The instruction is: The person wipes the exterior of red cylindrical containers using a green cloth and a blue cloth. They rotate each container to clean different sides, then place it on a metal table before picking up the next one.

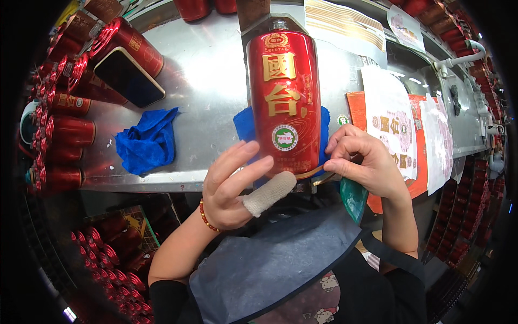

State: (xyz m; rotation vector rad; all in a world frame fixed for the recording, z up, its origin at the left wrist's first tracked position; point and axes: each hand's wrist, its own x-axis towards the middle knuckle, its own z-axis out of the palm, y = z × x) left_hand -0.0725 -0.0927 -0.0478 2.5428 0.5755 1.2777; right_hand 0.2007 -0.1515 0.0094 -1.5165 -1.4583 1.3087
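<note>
A red glossy bottle (285, 125) with raised gold characters and a round green-and-white sticker lies in front of me, its clear neck pointing away. Blue cloth (245, 123) shows beneath it on both sides. At its base, my right hand (360, 158) pinches the end of a thin gold-coloured strip (311, 173) that runs along the bottom edge. A green translucent plastic piece (353, 198) hangs below that palm; how it is held is hidden. My left hand (234, 186) has its fingers apart at the bottle's lower left, one finger wearing a beige fabric finger cot (270, 195).
On the metal worktop (206, 81), a smartphone (129, 77) leans against red bottles (133, 50) at left, near a crumpled blue cloth (147, 139). Printed transfer sheets (390, 121) lie over orange paper (356, 109) at right. Many red bottles (117, 279) stand lower left.
</note>
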